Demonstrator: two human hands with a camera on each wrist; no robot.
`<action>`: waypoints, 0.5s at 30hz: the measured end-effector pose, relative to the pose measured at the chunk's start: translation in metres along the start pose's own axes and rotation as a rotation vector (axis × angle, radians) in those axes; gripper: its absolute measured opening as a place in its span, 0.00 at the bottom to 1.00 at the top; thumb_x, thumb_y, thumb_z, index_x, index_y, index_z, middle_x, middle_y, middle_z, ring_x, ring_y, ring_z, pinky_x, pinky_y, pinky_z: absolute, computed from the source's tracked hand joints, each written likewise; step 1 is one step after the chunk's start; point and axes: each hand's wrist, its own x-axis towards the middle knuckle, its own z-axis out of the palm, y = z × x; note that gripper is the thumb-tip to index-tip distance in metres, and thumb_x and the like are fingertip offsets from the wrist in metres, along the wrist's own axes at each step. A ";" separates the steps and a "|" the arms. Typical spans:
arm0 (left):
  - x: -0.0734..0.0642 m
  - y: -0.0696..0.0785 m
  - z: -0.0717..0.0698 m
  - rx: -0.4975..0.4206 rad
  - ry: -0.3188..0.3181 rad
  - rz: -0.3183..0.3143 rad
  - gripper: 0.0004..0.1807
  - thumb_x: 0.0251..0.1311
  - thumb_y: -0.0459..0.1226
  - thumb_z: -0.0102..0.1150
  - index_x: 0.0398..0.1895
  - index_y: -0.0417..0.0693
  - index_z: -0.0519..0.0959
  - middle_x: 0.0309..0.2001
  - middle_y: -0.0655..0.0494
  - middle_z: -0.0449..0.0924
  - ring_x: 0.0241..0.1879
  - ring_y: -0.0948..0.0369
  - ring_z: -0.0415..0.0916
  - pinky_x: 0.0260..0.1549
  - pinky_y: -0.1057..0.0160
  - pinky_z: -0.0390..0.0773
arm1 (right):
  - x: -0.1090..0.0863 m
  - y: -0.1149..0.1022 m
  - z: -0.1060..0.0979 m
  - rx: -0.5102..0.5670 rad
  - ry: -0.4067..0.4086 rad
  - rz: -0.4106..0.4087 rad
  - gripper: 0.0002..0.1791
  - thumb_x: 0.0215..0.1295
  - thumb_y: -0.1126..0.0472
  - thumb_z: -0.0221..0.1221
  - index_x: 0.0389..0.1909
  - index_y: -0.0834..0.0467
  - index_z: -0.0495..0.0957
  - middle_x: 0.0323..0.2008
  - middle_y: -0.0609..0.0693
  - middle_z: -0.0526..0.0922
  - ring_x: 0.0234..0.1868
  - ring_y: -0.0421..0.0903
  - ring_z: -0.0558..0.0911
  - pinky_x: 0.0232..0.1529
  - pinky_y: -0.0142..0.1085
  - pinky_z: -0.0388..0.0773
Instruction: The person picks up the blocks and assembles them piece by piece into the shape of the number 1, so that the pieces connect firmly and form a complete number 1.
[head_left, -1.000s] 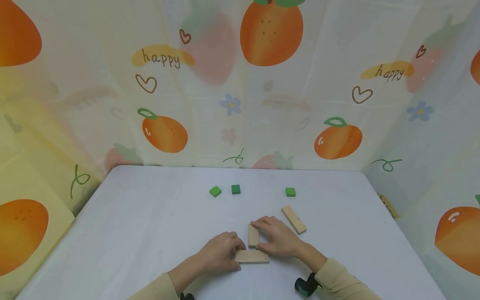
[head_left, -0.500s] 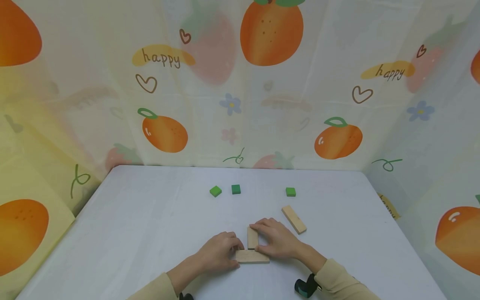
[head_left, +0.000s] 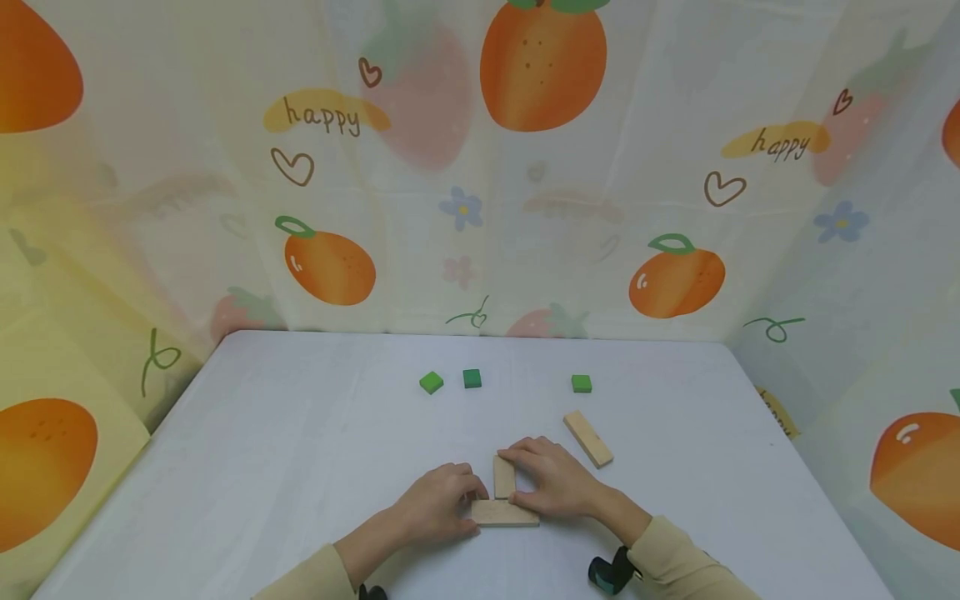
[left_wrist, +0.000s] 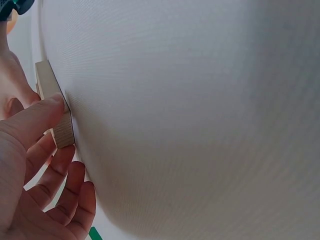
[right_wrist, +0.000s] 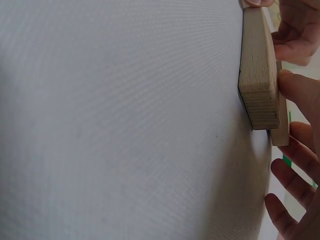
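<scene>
- The left hand (head_left: 438, 504) is pinching the left end of the cross block (head_left: 510, 514) between thumb and fingertips, its other fingers curving loosely; that block is lying roughly parallel to the far edge of the tabletop (head_left: 300, 433)
- The right hand (head_left: 555, 479) is gripping the stem (head_left: 504, 477), thumb at the near end, forefinger at the far end; its gap is matching the stem's length, its remaining fingers spreading free
- The stem is pointing toward the far edge, its near end meeting the middle of the cross block; whether the two are fully touching, I am not managing to tell
- The step in hand is seemingly squaring the stem into a T; the next move is probably calling for bracing the cross block, pressing the stem flush, then releasing without dragging either
- The spare block (head_left: 588, 439) is lying aslant toward the right edge; the tilted cube (head_left: 431, 382), dark cube (head_left: 472, 379) and right cube (head_left: 581, 384) are sitting near the far edge, possibly awaiting later use
</scene>
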 end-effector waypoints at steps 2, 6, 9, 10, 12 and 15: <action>0.000 0.000 0.000 0.000 0.003 0.005 0.18 0.39 0.42 0.72 0.37 0.52 0.81 0.30 0.67 0.75 0.29 0.72 0.67 0.31 0.73 0.70 | 0.000 0.000 0.000 -0.001 0.002 -0.005 0.29 0.53 0.50 0.64 0.57 0.52 0.72 0.50 0.43 0.75 0.50 0.41 0.73 0.49 0.39 0.72; 0.000 -0.001 0.000 -0.001 0.008 0.012 0.17 0.39 0.42 0.72 0.36 0.52 0.81 0.30 0.67 0.74 0.29 0.71 0.67 0.31 0.72 0.70 | 0.000 0.001 0.000 -0.005 0.004 -0.014 0.29 0.53 0.49 0.63 0.57 0.52 0.72 0.50 0.43 0.75 0.49 0.41 0.73 0.48 0.38 0.72; 0.000 0.000 0.000 -0.001 0.010 0.015 0.17 0.39 0.42 0.72 0.36 0.52 0.81 0.30 0.67 0.74 0.30 0.71 0.67 0.31 0.72 0.70 | 0.000 0.000 0.000 -0.008 0.004 -0.017 0.29 0.53 0.49 0.63 0.57 0.52 0.72 0.50 0.43 0.76 0.49 0.41 0.73 0.48 0.38 0.72; -0.001 0.000 0.000 -0.002 0.011 0.017 0.17 0.39 0.42 0.72 0.36 0.52 0.81 0.30 0.67 0.74 0.30 0.72 0.67 0.31 0.72 0.70 | 0.000 0.000 -0.001 -0.008 0.005 -0.017 0.29 0.53 0.49 0.63 0.57 0.52 0.72 0.50 0.43 0.76 0.49 0.41 0.73 0.48 0.39 0.72; -0.001 0.000 -0.001 -0.003 0.012 0.019 0.17 0.39 0.42 0.72 0.36 0.52 0.81 0.30 0.67 0.75 0.30 0.72 0.67 0.31 0.72 0.70 | 0.000 0.000 0.000 -0.007 0.006 -0.017 0.28 0.54 0.50 0.62 0.57 0.52 0.73 0.50 0.43 0.76 0.50 0.42 0.73 0.48 0.39 0.72; -0.001 0.001 -0.001 -0.004 0.011 0.018 0.17 0.39 0.42 0.72 0.36 0.52 0.81 0.30 0.67 0.75 0.30 0.72 0.67 0.31 0.73 0.70 | 0.000 0.001 0.001 -0.010 0.007 -0.013 0.27 0.55 0.51 0.62 0.57 0.52 0.73 0.50 0.43 0.76 0.50 0.42 0.74 0.48 0.39 0.72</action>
